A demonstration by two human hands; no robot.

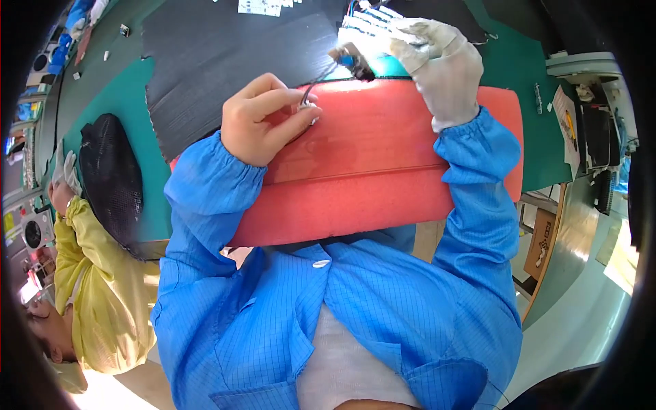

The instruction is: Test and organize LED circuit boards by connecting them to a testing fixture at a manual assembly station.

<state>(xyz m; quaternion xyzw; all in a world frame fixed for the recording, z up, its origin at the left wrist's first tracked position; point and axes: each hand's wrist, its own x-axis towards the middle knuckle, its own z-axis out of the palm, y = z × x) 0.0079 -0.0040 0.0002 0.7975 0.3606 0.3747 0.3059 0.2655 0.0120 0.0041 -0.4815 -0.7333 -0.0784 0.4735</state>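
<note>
My bare left hand (263,117) is closed in a pinch above the red foam pad (369,195). Between its thumb and fingers is a small white connector (309,109) on a thin dark cable (316,82). That cable runs up and right to a small dark part with a blue piece (347,60), at the pad's far edge. My right hand (444,65), in a white glove, is at the far right of the pad, fingers bent and closed. Its fingertips are beside brightly lit white strips (369,26); what they grip is lost in the glare.
A black mat (225,61) covers part of the green table (123,89). White boards (260,7) lie at its far edge. A black mesh-like item (111,178) lies left, near a co-worker in a yellow garment (113,287). At right are a paper with a pen (568,130) and a cardboard box (540,242).
</note>
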